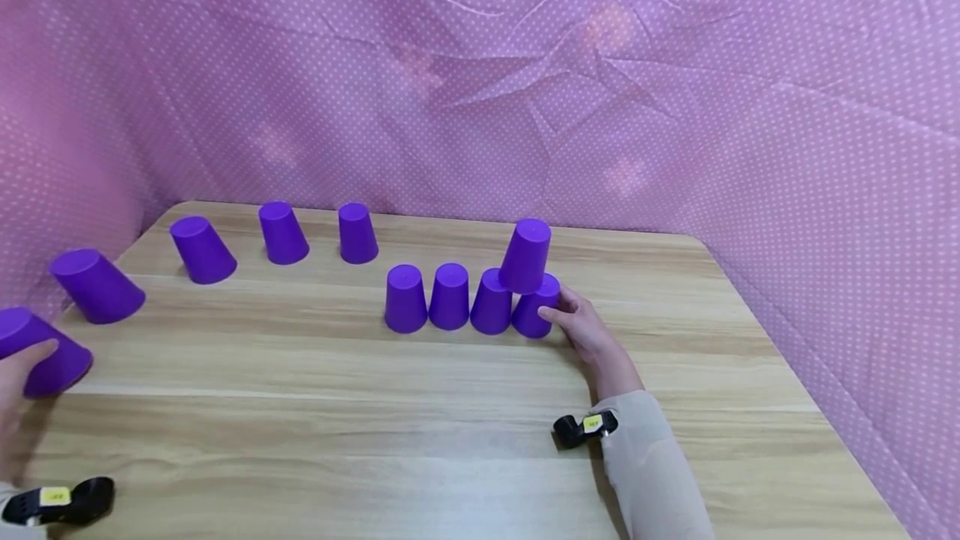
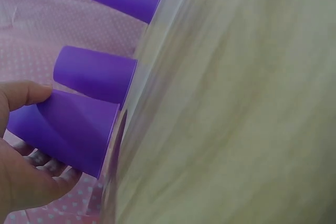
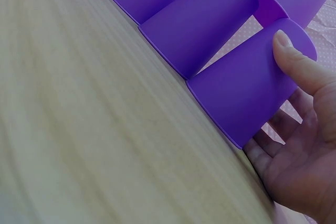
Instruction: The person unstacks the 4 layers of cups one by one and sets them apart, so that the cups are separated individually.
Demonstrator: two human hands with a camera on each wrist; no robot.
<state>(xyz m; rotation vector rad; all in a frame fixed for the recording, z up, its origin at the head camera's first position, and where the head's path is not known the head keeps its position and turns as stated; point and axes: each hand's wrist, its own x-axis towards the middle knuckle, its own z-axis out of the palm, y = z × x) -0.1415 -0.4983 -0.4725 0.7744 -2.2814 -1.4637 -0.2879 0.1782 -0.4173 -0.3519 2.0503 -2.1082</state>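
Purple cups stand upside down on the wooden table. At the far left edge of the head view, my left hand (image 1: 13, 382) holds the nearest cup (image 1: 56, 365), thumb on one side and fingers round the other; the left wrist view shows this left cup (image 2: 79, 127) with its rim at the table's edge. My right hand (image 1: 592, 340) grips the rightmost cup (image 1: 534, 315) of a short row, its thumb lying on the cup's side. One upper cup (image 1: 525, 258) sits across the tops of the row's two right-hand cups, tilted in the head view.
Further row cups (image 1: 406, 302) stand close together left of the right hand. Several separate cups curve along the table's (image 1: 375, 457) left and back, among them a back cup (image 1: 358, 236). A pink dotted cloth (image 1: 480, 107) hangs round the table's back and sides.
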